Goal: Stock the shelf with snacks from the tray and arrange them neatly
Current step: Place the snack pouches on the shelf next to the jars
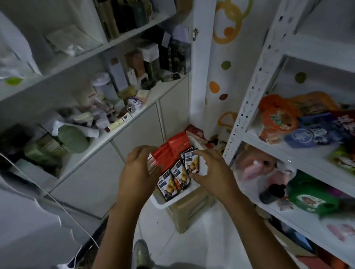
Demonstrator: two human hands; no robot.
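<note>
Dark snack packets [175, 179] stand in a row in the white tray [164, 204] at frame centre, with red packets [172, 149] behind them. The right hand [213, 176] pinches the rearmost dark packet [191, 163] between thumb and curled fingers, while the left hand [138, 169] curls over the tray's left side, its grip unclear. This looks like the pick-up step; next the packet needs lifting clear and carrying to the crowded white shelf [296, 154] at right.
</note>
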